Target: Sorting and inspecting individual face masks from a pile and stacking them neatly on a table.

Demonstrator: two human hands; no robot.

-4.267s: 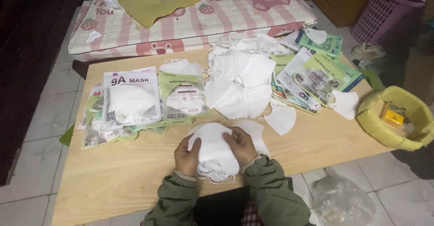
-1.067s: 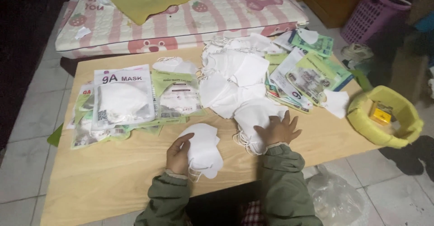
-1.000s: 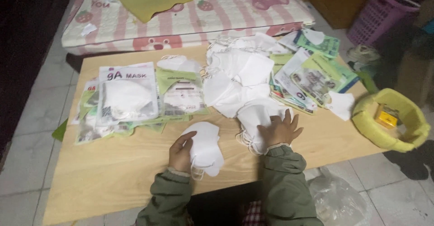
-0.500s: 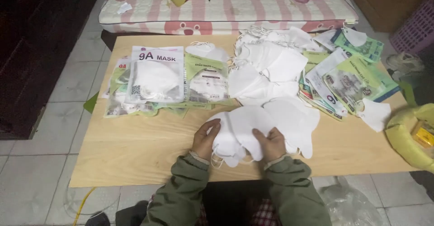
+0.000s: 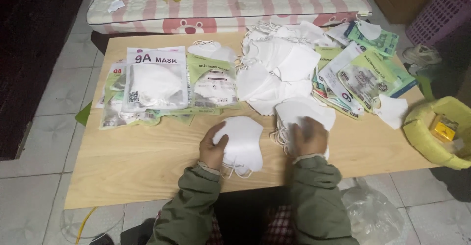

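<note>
My left hand [image 5: 212,149] grips the left edge of a small stack of folded white face masks [image 5: 243,142] lying on the wooden table [image 5: 137,152] in front of me. My right hand [image 5: 308,136] rests flat, fingers spread, on a second stack of white masks [image 5: 301,112] just to the right. Behind both stacks lies a loose heap of white masks [image 5: 277,66] with ear loops showing. Both arms wear olive-green sleeves.
Sealed mask packets [image 5: 156,84] lie at the table's left, green and white empty packets [image 5: 363,76] at the right, with a single mask [image 5: 392,111] near them. A yellow bin [image 5: 434,134] stands right of the table, a striped mattress [image 5: 225,4] behind, a clear plastic bag [image 5: 370,215] on the floor.
My hands, together on one mask stack half a second ago, have parted: the right one has moved onto the right stack. The view has shifted slightly.
</note>
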